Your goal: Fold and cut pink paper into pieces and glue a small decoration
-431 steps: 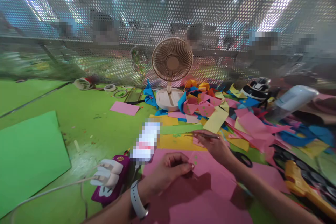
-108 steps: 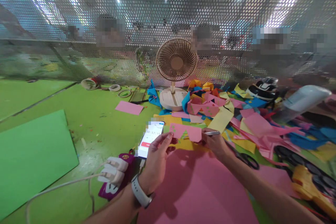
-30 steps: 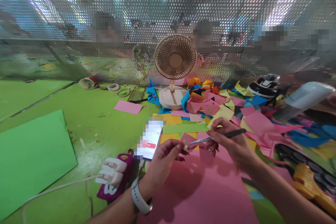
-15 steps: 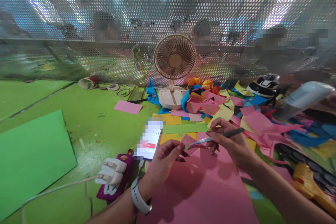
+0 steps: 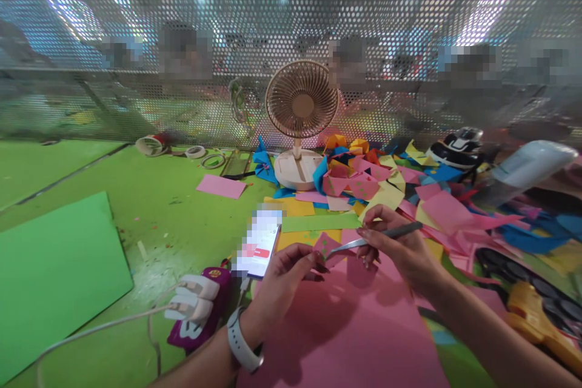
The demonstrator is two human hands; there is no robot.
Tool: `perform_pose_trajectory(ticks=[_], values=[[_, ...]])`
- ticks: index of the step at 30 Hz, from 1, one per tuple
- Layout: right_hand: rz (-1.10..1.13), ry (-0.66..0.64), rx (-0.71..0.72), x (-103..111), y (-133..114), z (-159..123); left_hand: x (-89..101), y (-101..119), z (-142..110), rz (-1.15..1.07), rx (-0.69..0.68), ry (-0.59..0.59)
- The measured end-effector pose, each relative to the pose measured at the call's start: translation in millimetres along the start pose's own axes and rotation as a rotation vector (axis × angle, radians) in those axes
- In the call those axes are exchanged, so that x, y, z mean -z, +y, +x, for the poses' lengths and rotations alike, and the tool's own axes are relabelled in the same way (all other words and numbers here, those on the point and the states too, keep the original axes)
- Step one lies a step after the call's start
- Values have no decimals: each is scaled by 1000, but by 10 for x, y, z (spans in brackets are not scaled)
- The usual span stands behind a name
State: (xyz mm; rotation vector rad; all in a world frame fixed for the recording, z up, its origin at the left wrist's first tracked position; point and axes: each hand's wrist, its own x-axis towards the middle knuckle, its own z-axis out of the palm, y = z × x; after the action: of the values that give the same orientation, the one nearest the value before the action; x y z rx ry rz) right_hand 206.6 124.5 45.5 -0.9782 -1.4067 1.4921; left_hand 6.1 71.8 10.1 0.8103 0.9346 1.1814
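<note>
In my right hand [image 5: 386, 239] is a pair of tweezers [image 5: 350, 245], dark at the back and silver towards the slim tip. The tip points left and reaches close to the fingertips of my left hand [image 5: 291, 270]. Thumb and forefinger of that hand are pinched together; what sits between them is too small to make out. Just behind the fingertips lies a small pink paper piece [image 5: 326, 242] with tiny green bits on it. Both hands are above a large pink sheet [image 5: 354, 327]. A light green paper strip [image 5: 318, 222] lies behind them.
A lit phone [image 5: 261, 245] and a purple power strip [image 5: 218, 282] with white plugs are left of my hands. Behind stands a fan [image 5: 300, 103] before a perforated screen. Coloured paper scraps [image 5: 448, 212] pile up at right. A green sheet [image 5: 59, 279] lies far left.
The tweezers' tip has shifted very slightly to the right. Both hands stay almost in place.
</note>
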Motion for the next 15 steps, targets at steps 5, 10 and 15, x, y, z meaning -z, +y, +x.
perform_pose_trajectory(ticks=[5, 10, 15], values=[[-11, 1, 13, -1, 5, -1, -2, -15, 3, -32, 1, 10], [-6, 5, 8, 8, 12, -4, 5, -28, 13, -47, 15, 12], [-8, 2, 5, 13, 15, 5, 5, -37, 11, -52, 4, 0]])
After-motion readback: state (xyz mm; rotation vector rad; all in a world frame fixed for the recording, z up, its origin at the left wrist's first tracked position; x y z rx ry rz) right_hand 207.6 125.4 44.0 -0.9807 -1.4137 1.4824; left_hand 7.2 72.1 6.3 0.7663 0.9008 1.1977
